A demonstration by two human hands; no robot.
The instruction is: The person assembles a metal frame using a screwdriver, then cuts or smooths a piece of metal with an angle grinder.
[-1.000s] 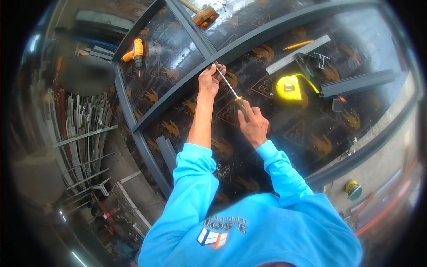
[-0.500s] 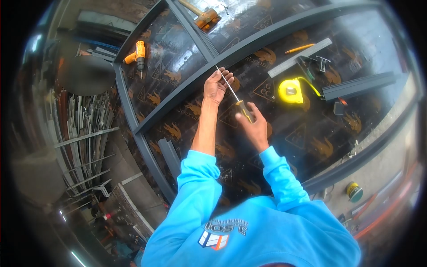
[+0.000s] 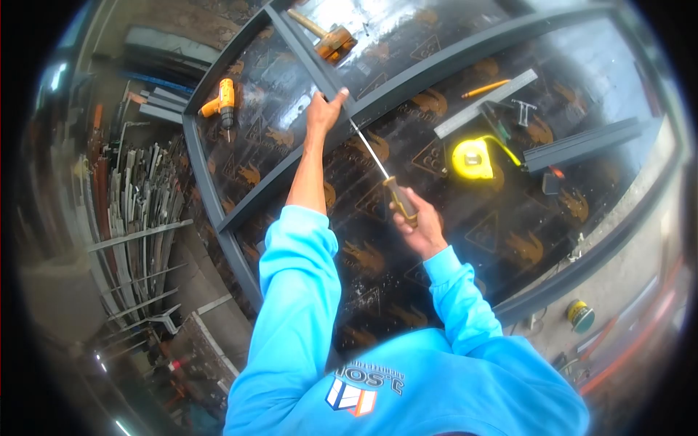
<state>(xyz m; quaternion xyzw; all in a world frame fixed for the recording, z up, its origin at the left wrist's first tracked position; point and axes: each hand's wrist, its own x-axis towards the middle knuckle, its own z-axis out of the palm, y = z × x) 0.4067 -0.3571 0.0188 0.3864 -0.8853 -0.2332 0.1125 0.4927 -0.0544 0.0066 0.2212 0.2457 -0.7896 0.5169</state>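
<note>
My right hand (image 3: 420,220) grips the yellow-and-black handle of a long screwdriver (image 3: 378,163), whose thin shaft points up and left towards the grey metal frame (image 3: 407,76). My left hand (image 3: 322,110) reaches far forward and rests on the frame where the long bar meets a cross bar, thumb raised. I cannot tell whether its fingers pinch anything. The frame lies on a dark printed board (image 3: 502,218).
A yellow tape measure (image 3: 471,158), a grey ruler (image 3: 486,103), a pencil (image 3: 485,89) and a loose grey profile (image 3: 582,144) lie right of my hands. An orange drill (image 3: 222,101) and a wooden mallet (image 3: 325,36) lie further back. Metal offcuts (image 3: 142,211) stand at the left.
My left hand has left the screwdriver tip and moved forward and left along the frame to the joint. My right hand drew the screwdriver back a little.
</note>
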